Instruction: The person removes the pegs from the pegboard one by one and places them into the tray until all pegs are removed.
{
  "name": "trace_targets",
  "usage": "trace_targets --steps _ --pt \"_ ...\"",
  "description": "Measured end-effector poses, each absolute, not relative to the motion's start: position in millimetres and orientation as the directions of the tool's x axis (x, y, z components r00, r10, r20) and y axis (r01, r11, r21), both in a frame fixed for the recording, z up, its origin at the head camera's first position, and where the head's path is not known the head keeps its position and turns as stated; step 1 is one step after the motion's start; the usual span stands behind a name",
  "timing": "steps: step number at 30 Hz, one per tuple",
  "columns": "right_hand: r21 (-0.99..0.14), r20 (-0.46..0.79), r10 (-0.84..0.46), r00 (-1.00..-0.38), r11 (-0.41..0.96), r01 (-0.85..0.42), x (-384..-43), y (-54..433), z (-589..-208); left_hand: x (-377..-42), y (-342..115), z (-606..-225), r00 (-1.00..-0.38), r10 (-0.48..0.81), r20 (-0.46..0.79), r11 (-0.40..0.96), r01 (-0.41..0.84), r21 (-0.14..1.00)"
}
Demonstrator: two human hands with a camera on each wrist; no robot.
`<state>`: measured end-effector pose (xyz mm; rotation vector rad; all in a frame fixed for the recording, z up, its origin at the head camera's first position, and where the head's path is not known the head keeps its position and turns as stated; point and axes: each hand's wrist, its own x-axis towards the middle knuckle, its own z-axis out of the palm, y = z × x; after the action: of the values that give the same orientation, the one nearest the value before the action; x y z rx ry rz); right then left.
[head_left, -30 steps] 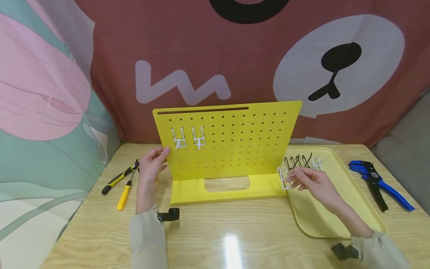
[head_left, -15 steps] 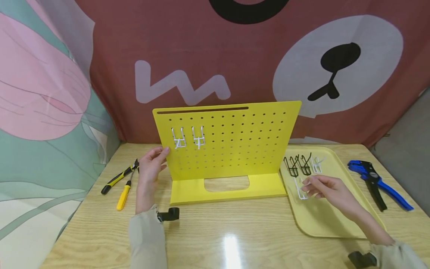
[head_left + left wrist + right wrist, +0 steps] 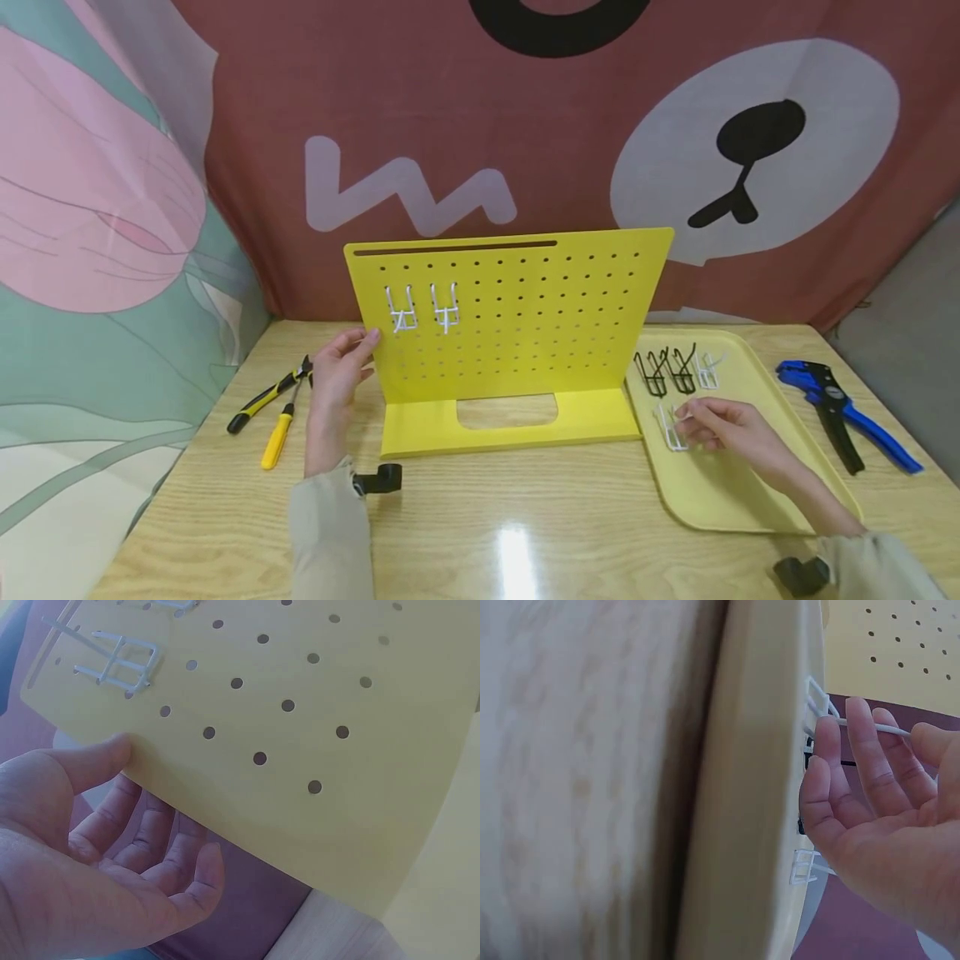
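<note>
Left hand on pegboard; white hook in right hand.
Left hand holds the pegboard's left edge, thumb in front, curled fingers behind. White hook lies just right of the pegboard, over the tray, long axis running roughly front to back; contact with tray cannot be told. Right hand, the nearer, pinches it from the right, thumb and fingertips nearly together.

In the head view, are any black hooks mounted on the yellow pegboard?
No, the black hooks lie in the tray, and the pegboard carries only two white hooks.
</note>
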<state>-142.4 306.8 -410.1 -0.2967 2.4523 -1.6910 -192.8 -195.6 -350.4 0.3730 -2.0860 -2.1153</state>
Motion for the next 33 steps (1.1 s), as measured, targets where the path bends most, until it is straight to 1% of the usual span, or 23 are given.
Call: trace_targets --steps 11,20,24,29,33 --pt "-0.933 -0.025 -0.189 -0.982 0.358 -0.045 -143.5 298.9 -411.8 -192.7 -196.2 -350.0 -0.959 -0.274 -0.074 -0.03 -0.069 0.997" --pt "-0.911 -0.044 -0.172 -0.984 0.412 -0.032 -143.3 297.5 -410.4 -192.8 -195.7 -349.0 -0.96 -0.271 -0.072 -0.021 -0.069 0.997" --pt "-0.88 0.021 -0.191 -0.981 0.461 -0.109 -142.5 301.8 -398.2 -193.0 -195.1 -349.4 -0.958 -0.274 -0.079 -0.026 -0.075 0.997" --pt "-0.822 0.138 -0.207 -0.968 0.522 -0.229 -142.5 300.2 -362.7 -192.7 -195.5 -349.6 -0.957 -0.279 -0.079 -0.03 -0.074 0.997" --pt "-0.812 0.21 -0.219 -0.953 0.503 -0.295 -140.7 286.8 -339.8 -192.1 -195.7 -350.1 -0.959 -0.275 -0.074 -0.028 -0.069 0.997"
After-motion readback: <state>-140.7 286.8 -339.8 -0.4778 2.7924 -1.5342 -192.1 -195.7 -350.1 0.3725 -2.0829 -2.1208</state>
